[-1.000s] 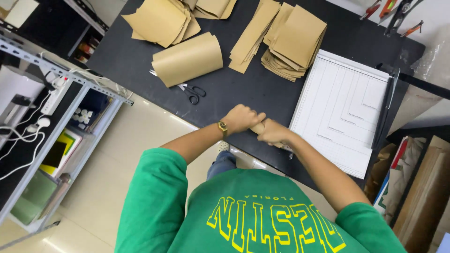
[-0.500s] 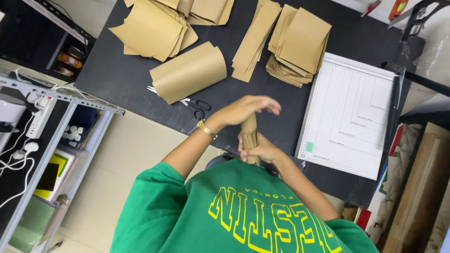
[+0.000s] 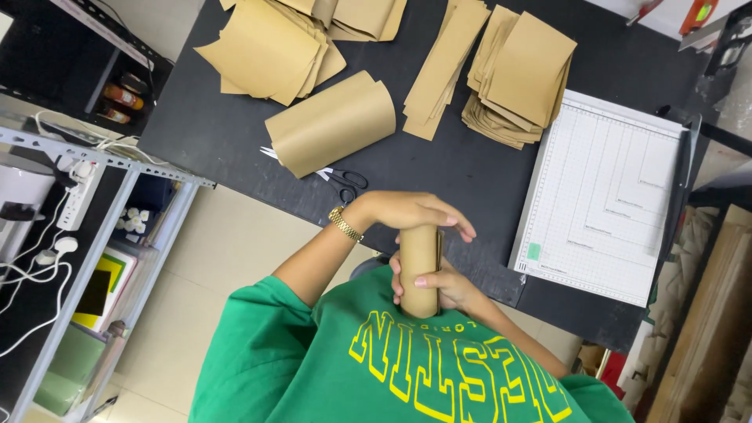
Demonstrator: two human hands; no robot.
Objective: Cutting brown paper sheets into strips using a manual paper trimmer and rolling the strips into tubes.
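Fingers of the left hand (image 3: 411, 213) cap and the right hand (image 3: 442, 286) wraps the paper roll (image 3: 419, 270) off the table (image 3: 439, 168) edge; loosened grip risks unrolling.

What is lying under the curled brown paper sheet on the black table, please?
Scissors lie under the curled brown paper sheet: black handles show at its lower right edge, blade tips at its left. The middle of the blades is covered.

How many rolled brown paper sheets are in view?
2: a tight roll held by left hand and right hand; a loose roll on the table over scissors. Others may be hidden.
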